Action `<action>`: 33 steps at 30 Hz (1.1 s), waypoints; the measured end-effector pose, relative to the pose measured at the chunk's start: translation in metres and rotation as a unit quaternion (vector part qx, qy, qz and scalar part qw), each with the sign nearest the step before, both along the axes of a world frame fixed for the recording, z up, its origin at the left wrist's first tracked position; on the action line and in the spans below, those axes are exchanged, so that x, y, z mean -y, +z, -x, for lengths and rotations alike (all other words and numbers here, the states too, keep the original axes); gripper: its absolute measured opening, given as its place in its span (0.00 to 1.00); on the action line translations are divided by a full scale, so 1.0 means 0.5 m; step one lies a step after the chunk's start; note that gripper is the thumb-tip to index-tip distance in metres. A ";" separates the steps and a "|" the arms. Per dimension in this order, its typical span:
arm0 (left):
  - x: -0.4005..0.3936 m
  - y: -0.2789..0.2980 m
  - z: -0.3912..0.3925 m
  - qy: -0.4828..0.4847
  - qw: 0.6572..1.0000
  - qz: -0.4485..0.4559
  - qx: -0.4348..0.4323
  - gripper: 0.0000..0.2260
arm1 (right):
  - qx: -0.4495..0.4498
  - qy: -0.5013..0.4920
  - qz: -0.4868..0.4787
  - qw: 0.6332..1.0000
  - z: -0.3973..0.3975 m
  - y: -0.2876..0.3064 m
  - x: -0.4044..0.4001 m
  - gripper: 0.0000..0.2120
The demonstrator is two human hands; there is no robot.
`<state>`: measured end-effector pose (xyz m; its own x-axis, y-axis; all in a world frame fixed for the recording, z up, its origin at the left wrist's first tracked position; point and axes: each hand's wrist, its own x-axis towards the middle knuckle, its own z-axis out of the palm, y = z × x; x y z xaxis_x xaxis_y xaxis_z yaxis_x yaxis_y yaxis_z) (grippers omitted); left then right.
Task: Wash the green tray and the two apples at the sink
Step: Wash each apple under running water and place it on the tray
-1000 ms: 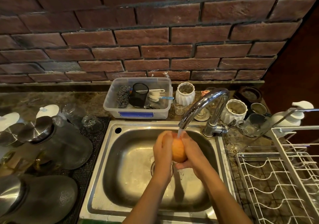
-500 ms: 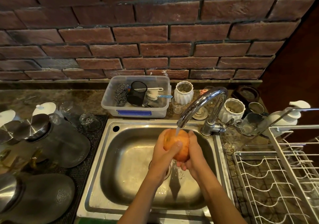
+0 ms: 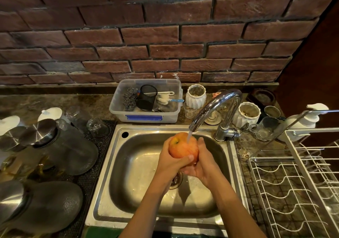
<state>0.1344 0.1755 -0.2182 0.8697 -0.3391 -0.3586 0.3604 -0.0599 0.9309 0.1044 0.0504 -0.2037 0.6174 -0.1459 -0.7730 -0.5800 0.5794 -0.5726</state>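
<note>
faucet spout arches over the sink basin; jars crowd the left bench, rack probably blocks right.

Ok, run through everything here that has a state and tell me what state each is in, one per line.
Tap: on, water running onto the apple.
Apple: held over the sink under the stream, stem end showing.
Left hand: grip curled round the apple.
Right hand: cupped under the apple.
Sink: wet, drain open.
Drying rack: nothing on the part in view.
Plastic tub: lid off, holding scourers and brushes.
</note>
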 end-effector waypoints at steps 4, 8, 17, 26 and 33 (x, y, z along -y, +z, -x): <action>0.010 0.005 -0.007 0.013 1.000 -0.017 0.002 0.44 | 0.079 0.032 0.298 0.951 0.070 -0.006 -0.003 0.10; 0.012 0.007 -0.003 0.017 0.999 -0.025 0.010 0.43 | 0.073 0.136 0.464 0.872 0.204 -0.064 0.005 0.14; 0.008 0.012 0.015 0.012 0.999 -0.043 0.020 0.43 | -0.040 0.339 0.676 0.653 0.436 -0.163 0.009 0.30; 0.001 0.020 0.034 0.023 0.998 -0.060 0.022 0.43 | -0.049 0.362 0.691 0.624 0.490 -0.227 -0.007 0.37; -0.029 0.030 0.082 -0.003 0.995 -0.081 0.064 0.40 | -0.033 0.332 0.727 0.600 0.489 -0.234 -0.011 0.39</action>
